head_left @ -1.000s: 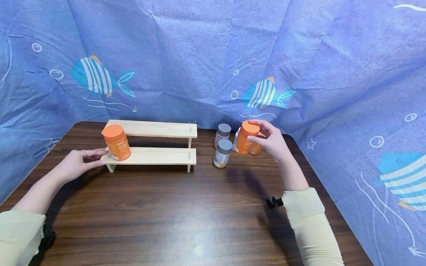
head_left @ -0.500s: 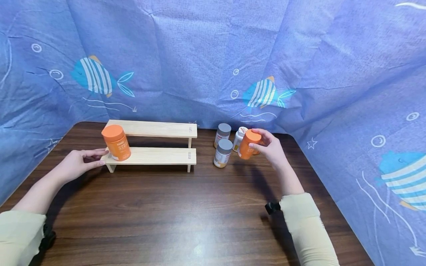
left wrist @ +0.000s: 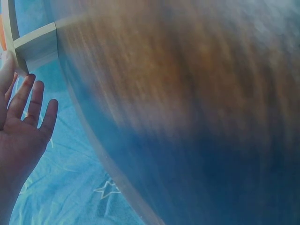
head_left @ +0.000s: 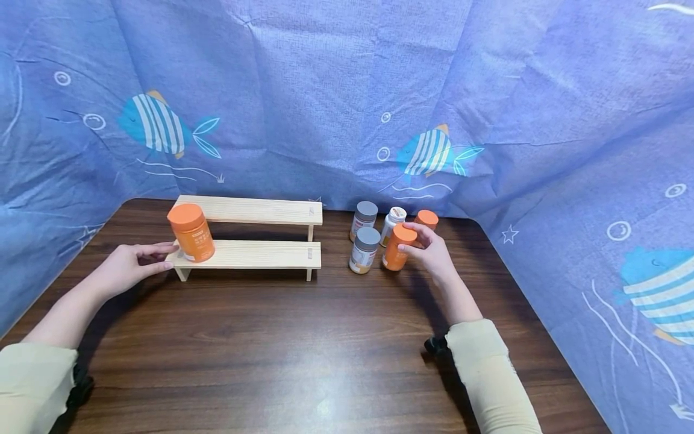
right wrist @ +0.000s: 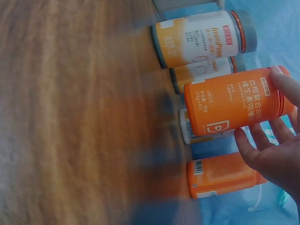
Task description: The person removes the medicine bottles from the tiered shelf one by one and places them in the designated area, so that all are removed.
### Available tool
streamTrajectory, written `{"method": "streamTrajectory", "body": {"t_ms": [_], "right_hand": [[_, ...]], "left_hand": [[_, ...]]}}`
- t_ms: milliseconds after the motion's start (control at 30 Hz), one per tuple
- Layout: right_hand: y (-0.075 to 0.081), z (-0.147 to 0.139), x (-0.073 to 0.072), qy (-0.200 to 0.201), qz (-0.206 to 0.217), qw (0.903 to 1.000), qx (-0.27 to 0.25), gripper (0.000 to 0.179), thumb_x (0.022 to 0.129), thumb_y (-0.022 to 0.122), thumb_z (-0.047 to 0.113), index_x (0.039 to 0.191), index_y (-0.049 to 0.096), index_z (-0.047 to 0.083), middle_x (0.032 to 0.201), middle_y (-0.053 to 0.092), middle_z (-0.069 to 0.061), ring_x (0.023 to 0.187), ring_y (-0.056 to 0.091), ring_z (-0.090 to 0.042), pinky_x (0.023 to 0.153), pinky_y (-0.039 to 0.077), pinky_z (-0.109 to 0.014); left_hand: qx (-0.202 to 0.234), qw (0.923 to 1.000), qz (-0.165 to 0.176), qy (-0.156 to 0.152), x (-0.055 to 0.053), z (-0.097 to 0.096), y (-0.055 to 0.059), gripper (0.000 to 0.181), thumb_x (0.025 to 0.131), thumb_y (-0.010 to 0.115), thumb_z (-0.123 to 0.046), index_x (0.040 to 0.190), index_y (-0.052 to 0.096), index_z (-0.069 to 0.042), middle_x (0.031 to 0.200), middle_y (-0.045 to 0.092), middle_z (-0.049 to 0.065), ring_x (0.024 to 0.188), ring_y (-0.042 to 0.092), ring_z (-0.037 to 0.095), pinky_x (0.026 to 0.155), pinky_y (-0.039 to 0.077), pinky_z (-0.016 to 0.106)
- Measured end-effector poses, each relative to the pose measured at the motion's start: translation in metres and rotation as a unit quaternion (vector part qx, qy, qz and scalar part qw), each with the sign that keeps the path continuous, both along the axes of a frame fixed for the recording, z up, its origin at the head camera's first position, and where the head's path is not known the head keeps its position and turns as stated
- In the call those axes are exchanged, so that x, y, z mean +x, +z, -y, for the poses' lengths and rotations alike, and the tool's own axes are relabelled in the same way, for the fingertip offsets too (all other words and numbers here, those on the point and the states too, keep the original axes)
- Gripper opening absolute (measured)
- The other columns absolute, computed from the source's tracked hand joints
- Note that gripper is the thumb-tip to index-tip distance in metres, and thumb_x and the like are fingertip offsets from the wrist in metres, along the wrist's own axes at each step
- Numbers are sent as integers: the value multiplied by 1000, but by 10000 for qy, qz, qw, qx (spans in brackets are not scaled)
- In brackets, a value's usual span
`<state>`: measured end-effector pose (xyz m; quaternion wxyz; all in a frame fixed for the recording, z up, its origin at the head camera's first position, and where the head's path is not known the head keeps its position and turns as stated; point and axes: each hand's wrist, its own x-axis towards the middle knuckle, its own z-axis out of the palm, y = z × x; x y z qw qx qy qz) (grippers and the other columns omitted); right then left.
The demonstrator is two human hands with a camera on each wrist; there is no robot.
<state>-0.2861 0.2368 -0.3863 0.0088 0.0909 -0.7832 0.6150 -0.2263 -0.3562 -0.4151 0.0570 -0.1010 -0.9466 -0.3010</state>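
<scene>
My right hand (head_left: 432,252) grips an orange supplement bottle (head_left: 395,258) near its lid, thumb on one side and fingers on the other. In the right wrist view this orange bottle (right wrist: 234,100) is upright with its printed label showing, its base close to the tabletop. My left hand (head_left: 121,269) pinches the left end of the lower board of a two-step wooden shelf (head_left: 260,254). The left wrist view shows the thumb and fingers at the board's end (left wrist: 18,56), other fingers extended. Another orange bottle (head_left: 191,236) stands on that board's left end.
Two grey-lidded bottles (head_left: 362,255) stand one behind the other, left of the held bottle. Behind it are a white bottle (head_left: 394,220) and another orange bottle (head_left: 426,219). A blue fish-print cloth (head_left: 325,108) hangs behind the dark wooden table (head_left: 260,349).
My right hand has brought the orange bottle forward and down, beside the front grey-lidded bottle, uncovering the white bottle and the rear orange bottle. My left hand has stayed at the shelf.
</scene>
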Motion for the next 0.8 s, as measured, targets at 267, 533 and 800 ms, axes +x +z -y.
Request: {"method": "streamTrajectory", "body": {"t_ms": [267,533,800], "right_hand": [[-14,3,-2,-107,292,9995,67,56,80,75,11,131,53,10,127,57,-2,103,56,-11,83,47,-20],[-19,0,-1,-8,236,9996,150,55,81,74,10,131,51,8,130,56,-8,111,54,-13,86,47,-21],[-16,1,2,22,183,9994,301,54,81,75,11,130,52,9,131,55,-8,114,52,-14,92,42,-27]], "left_hand": [[28,10000,-40,-7,1,-1,1,44,86,70,-25,122,62,-1,112,65,26,79,45,-18,64,42,12],[68,10000,63,-30,0,0,1,45,87,69,-26,125,61,-2,114,64,26,81,44,-19,64,42,11],[70,10000,50,-1,-1,1,1,46,86,70,-26,124,61,-2,114,63,26,80,45,-18,64,42,12]]}}
